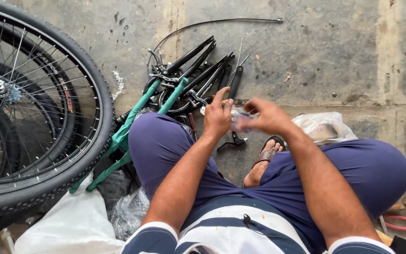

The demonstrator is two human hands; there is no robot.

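Both hands at frame centre: left hand (217,117) and right hand (266,115) pinch a small clear packet (240,115), blurred, apparently unopened. Green bike frame (128,127) and black parts (198,70) lie unassembled on floor, wheel (38,108) at left.

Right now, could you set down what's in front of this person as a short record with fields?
Setting: stained concrete floor, person seated with knees apart
Left hand: pinching a small clear plastic packet, thumb raised
Right hand: on the same packet, blurred
Ahead: heap of black metal bicycle parts on a green bicycle frame
Left side: black spoked bicycle wheel, white plastic bag
Right side: clear plastic bag, red-handled pliers
Foot: brown sandal
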